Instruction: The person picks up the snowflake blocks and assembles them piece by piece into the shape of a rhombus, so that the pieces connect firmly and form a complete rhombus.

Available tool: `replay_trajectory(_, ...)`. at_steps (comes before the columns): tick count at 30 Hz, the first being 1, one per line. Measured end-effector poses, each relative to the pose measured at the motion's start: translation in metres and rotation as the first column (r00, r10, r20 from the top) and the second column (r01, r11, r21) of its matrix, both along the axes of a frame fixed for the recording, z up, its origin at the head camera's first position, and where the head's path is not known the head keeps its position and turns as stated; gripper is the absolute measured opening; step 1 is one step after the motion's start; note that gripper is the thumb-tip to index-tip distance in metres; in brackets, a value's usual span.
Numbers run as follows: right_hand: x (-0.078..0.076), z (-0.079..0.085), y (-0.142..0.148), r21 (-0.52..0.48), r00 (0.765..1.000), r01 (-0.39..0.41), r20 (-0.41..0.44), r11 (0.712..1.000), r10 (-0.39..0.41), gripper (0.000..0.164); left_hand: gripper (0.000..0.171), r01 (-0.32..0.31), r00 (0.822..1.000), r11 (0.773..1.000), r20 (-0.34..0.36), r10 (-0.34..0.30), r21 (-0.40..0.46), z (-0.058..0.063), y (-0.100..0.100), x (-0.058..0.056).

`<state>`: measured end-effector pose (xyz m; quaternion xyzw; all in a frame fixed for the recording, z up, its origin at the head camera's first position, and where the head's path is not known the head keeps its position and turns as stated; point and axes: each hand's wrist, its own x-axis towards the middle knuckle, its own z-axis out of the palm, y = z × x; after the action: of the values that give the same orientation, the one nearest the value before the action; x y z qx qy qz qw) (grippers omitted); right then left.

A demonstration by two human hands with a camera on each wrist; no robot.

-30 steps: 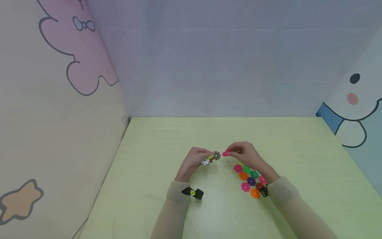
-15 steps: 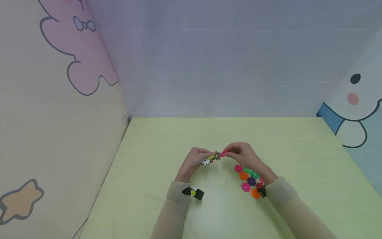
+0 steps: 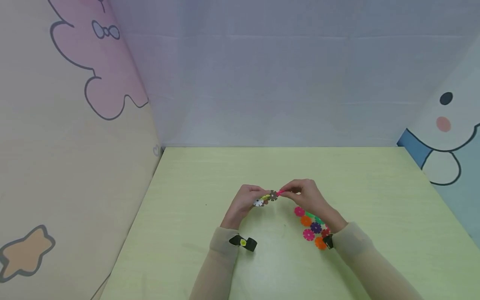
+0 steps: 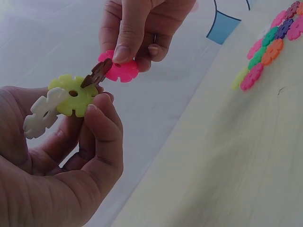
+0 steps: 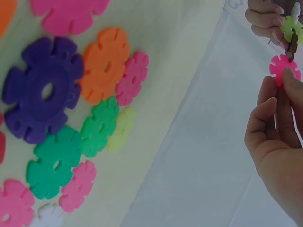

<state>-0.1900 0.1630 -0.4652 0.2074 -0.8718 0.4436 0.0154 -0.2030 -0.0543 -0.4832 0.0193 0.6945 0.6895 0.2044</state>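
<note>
My left hand (image 3: pixel 243 204) pinches a yellow snowflake disc (image 4: pixel 73 96), a notched plastic piece with a central hole. A white disc (image 4: pixel 45 113) joins its near side and a brown disc (image 4: pixel 98 73) its far side, each set at an angle. Thumb and fingers of my right hand (image 3: pixel 308 197) pinch a pink disc (image 4: pixel 122 71). The pink disc's edge meets the brown one at the notches; how deep it sits I cannot tell. Both hands are raised above the table.
Several loose snowflake discs lie under my right forearm on the pale table (image 3: pixel 187 175), among them a purple disc (image 5: pixel 45 90), an orange disc (image 5: pixel 106 65) and a green disc (image 5: pixel 56 163). A curtain (image 3: pixel 262 83) hangs behind the table's far edge.
My right hand has moved slightly left, bringing the pink disc from a gap away up against the brown disc. The pink disc has turned more edge-on. The left hand has stayed in place.
</note>
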Motion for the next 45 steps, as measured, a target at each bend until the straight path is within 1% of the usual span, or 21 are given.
replay_trajectory(4,0.0001,-0.001,-0.0005,-0.005,1.0,-0.004,-0.027,1.0,0.004,0.009,0.023,-0.005,1.0,1.0,-0.012,0.005,0.004,0.0007,0.0011,0.001)
replay_trajectory(11,0.0013,-0.0011,-0.0021,-0.014,1.0,-0.006,-0.026,1.0,0.005,0.007,0.021,-0.012,1.0,0.999,-0.006,0.012,0.045,-0.0003,0.0015,0.0007)
replay_trajectory(18,0.0013,-0.0025,-0.0055,-0.004,0.996,-0.032,-0.086,0.999,0.032,0.007,0.019,-0.027,1.0,0.997,0.003,0.027,0.067,-0.0015,0.0022,0.0009)
replay_trajectory(24,0.0019,-0.0013,-0.006,0.007,0.998,-0.023,-0.063,1.0,0.024,0.007,0.018,-0.02,1.0,0.998,0.012,0.019,0.057,-0.0012,0.0023,0.0003)
replay_trajectory(29,0.0007,-0.0018,-0.0048,0.001,0.997,-0.034,-0.066,0.999,0.034,0.007,0.02,-0.016,1.0,0.999,0.019,0.015,0.051,0.0005,0.0015,0.0018)
replay_trajectory(33,0.0008,-0.0022,-0.0041,-0.015,0.998,-0.041,-0.041,0.999,0.04,0.007,0.022,-0.004,1.0,0.999,0.018,0.003,0.037,0.002,0.0001,0.0018)
replay_trajectory(37,0.0011,-0.0017,-0.0036,-0.015,0.999,-0.038,-0.014,0.999,0.038,0.007,0.02,0.001,1.0,1.0,0.012,-0.002,0.03,0.0007,-0.0009,0.0006)
replay_trajectory(45,-0.0007,-0.0008,-0.0027,0.002,0.999,-0.041,-0.014,0.999,0.041,0.008,0.019,0.023,1.0,0.998,0.018,-0.024,0.058,-0.0008,-0.0026,-0.0002)
